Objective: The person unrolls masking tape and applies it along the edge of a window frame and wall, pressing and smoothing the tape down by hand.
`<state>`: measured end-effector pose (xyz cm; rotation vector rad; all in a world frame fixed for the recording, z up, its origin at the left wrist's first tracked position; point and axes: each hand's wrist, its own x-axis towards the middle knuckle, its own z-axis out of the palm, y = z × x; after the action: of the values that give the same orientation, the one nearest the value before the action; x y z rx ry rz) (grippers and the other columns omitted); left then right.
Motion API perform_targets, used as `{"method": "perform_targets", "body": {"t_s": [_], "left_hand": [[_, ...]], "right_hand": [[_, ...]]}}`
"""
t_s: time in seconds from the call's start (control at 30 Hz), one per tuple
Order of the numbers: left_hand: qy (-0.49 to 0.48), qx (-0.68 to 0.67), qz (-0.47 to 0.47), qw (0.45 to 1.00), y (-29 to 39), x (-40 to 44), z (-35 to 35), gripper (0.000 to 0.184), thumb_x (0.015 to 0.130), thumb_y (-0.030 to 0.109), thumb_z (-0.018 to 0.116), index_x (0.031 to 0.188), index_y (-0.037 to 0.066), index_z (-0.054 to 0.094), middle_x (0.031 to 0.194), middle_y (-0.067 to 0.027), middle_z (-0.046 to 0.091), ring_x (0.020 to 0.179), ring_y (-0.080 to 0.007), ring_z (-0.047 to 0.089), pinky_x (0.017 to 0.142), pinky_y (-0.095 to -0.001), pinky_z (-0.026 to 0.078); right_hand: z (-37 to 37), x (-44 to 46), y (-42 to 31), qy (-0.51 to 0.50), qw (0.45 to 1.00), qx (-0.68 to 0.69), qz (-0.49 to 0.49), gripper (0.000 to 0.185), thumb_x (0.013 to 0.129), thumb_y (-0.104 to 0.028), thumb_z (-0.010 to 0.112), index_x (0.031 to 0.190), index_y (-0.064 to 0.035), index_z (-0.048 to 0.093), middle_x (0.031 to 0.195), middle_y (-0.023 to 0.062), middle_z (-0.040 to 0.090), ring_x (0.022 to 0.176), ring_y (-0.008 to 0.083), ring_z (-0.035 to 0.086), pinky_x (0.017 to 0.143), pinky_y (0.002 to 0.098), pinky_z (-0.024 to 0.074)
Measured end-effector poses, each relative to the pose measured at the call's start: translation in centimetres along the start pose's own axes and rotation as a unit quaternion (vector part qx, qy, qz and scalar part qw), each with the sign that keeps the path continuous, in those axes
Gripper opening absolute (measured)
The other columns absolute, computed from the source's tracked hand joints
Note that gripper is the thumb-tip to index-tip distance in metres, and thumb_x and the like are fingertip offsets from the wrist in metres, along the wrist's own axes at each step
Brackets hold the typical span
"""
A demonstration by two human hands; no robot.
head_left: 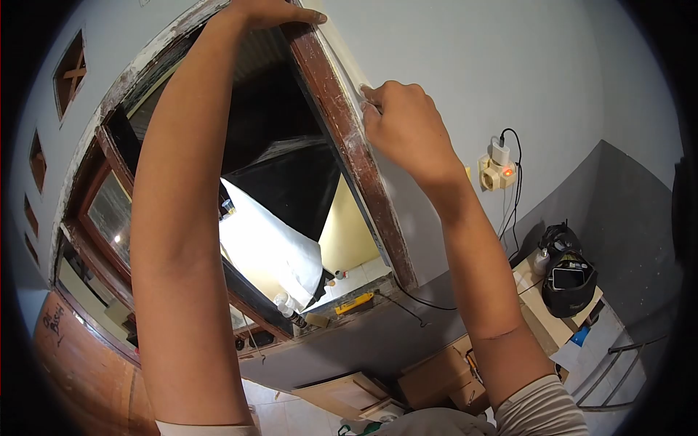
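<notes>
Apparently hand work along the right edge of the window frame (331, 87), where a pale strip (345, 57) runs between brown wood and grey wall (480, 58); step looks like working or smoothing that strip, best guess. Next move likely calls for light, even finger pressure along the edge, left hand steadying. Pose: both arms raised up and away from the body. Left hand (273, 11) is at the top of the frame, cut by the view's upper edge, one digit reaching right over the wood; other fingers out of sight, grip can't be told. Right hand (403, 120) is lower and to the right, wrist bent, fingers curled, thumb and index narrow at the strip; can't tell if pinching or just pressing. Yellow-handled tool (354, 303) lies on the sill below.
</notes>
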<state>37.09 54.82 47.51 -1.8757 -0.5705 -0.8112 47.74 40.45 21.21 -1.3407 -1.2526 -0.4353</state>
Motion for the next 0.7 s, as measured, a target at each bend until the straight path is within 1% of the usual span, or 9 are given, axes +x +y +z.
{"method": "perform_targets", "body": {"t_s": [0.03,0.1,0.23,0.3,0.53,0.6,0.7], "left_hand": [[0.006,0.001,0.012,1.0,-0.3,0.0,0.1,0.156,0.056,0.08,0.088,0.165,-0.009,0.021,0.171,-0.0356,0.017,0.159,-0.0532,0.014,0.13,-0.0594,0.012],[0.013,0.004,0.025,1.0,-0.4,-0.1,0.2,0.156,0.056,0.081,0.087,0.164,-0.009,0.021,0.171,-0.0358,0.018,0.159,-0.0533,0.014,0.13,-0.0594,0.012],[0.013,0.001,0.025,1.0,-0.1,-0.2,0.0,0.156,0.057,0.082,0.087,0.164,-0.01,0.021,0.17,-0.036,0.018,0.158,-0.0531,0.015,0.13,-0.0597,0.012],[0.008,0.001,0.022,1.0,0.0,-0.2,0.0,0.156,0.057,0.081,0.087,0.164,-0.01,0.02,0.17,-0.0359,0.018,0.159,-0.053,0.014,0.13,-0.0597,0.012],[-0.005,0.006,0.01,1.0,0.1,-0.3,-0.1,0.159,0.056,0.082,0.088,0.165,-0.009,0.018,0.171,-0.0357,0.015,0.159,-0.0526,0.012,0.131,-0.059,0.011],[-0.006,0.002,0.01,1.0,0.1,-0.3,0.0,0.159,0.055,0.082,0.087,0.165,-0.009,0.018,0.171,-0.036,0.015,0.16,-0.0524,0.012,0.131,-0.059,0.011],[-0.003,0.006,0.013,1.0,0.2,-0.2,0.0,0.16,0.055,0.082,0.087,0.165,-0.01,0.017,0.171,-0.0365,0.014,0.16,-0.0517,0.012,0.131,-0.0587,0.01]], "right_hand": [[0.0,0.1,-0.1,0.0,1.0,0.0,0.0,0.026,0.088,-0.009,0.056,0.097,0.0057,0.075,0.09,0.0313,0.072,0.086,0.0514,0.07,0.085,0.0554,0.0566],[-0.2,0.3,-0.2,-0.031,0.999,-0.03,0.024,0.038,0.093,-0.015,0.061,0.124,0.0009,0.076,0.087,0.0291,0.073,0.088,0.0448,0.073,0.089,0.0495,0.0565],[0.4,0.2,0.2,-0.009,1.0,-0.025,0.012,0.038,0.093,-0.015,0.061,0.124,0.0016,0.076,0.087,0.0298,0.072,0.089,0.0459,0.073,0.09,0.0504,0.0567],[0.3,0.4,0.1,-0.034,0.999,-0.022,0.027,0.038,0.092,-0.014,0.061,0.124,0.0021,0.075,0.088,0.0305,0.072,0.089,0.047,0.073,0.091,0.0511,0.0571],[1.2,0.5,0.5,-0.028,0.999,-0.035,0.017,0.037,0.092,-0.013,0.06,0.122,0.0028,0.076,0.089,0.031,0.072,0.088,0.0477,0.073,0.091,0.0512,0.0578],[1.3,0.4,0.5,-0.032,0.998,-0.044,0.012,0.02,0.089,-0.006,0.058,0.099,0.0025,0.074,0.092,0.0281,0.074,0.09,0.0476,0.073,0.085,0.0539,0.0585],[1.3,0.5,0.5,-0.042,0.998,-0.045,0.016,0.019,0.089,-0.005,0.059,0.098,0.0023,0.074,0.092,0.0275,0.074,0.091,0.047,0.074,0.085,0.0534,0.0587]]}}
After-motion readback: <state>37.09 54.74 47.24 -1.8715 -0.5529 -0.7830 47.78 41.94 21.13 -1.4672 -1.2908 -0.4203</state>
